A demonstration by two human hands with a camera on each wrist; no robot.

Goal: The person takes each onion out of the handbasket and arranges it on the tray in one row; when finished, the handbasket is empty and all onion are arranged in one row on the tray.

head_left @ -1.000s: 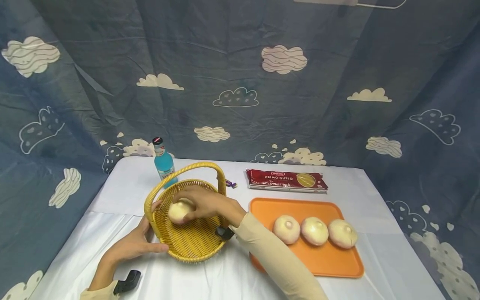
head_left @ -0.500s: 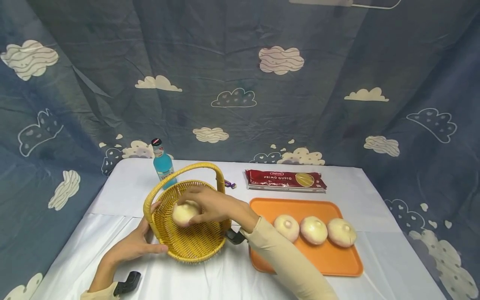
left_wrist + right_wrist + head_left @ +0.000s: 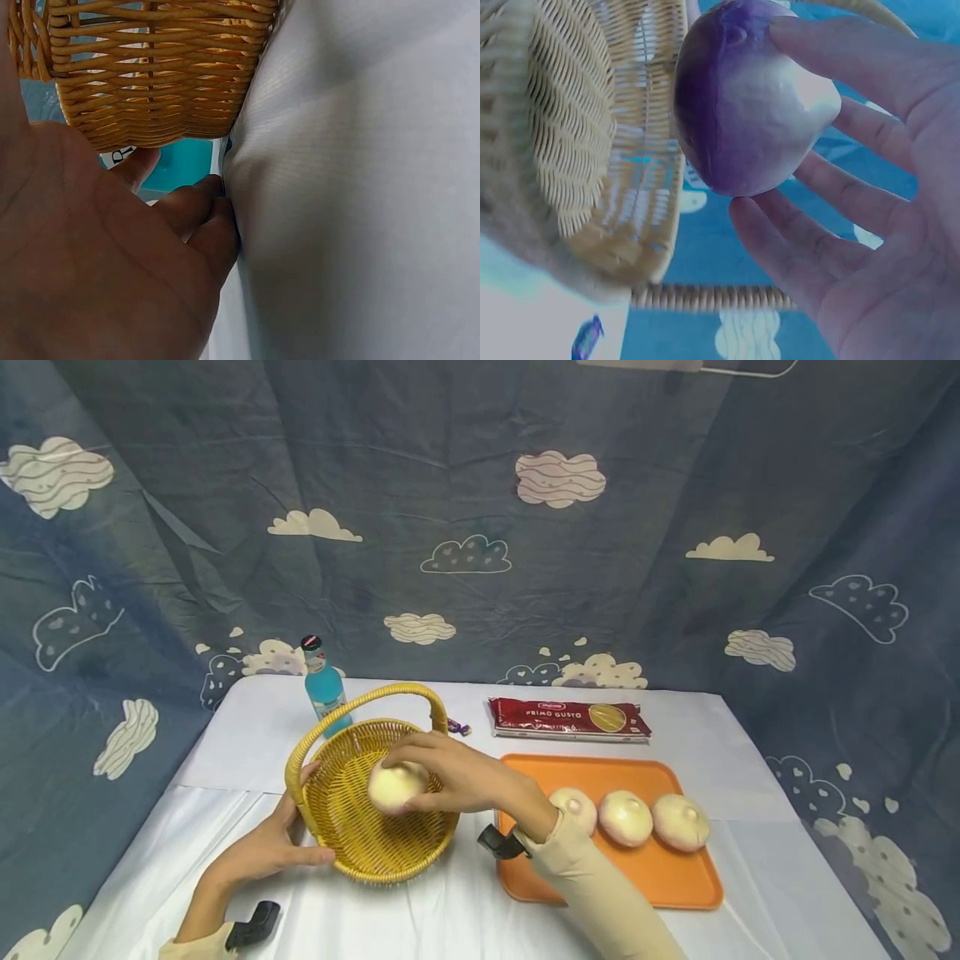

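My right hand holds a turnip between thumb and fingers, over the inside of the yellow wicker basket. In the right wrist view the turnip is purple on one side and white on the other, and it overlaps the basket's rim. No other turnip shows inside the basket. My left hand rests spread against the basket's left outer side, thumb near the front rim and fingers by the handle's base. The left wrist view shows its fingers reaching along the woven wall, low near the white cloth.
Right of the basket, an orange tray bears three turnips. Behind it lies a red spaghetti packet. A blue bottle stands behind the basket's left side, and a small purple-wrapped candy lies behind its right.
My right hand has moved to the right with the turnip, from the basket's left part towards its right rim. The left hand and the basket have stayed in place.
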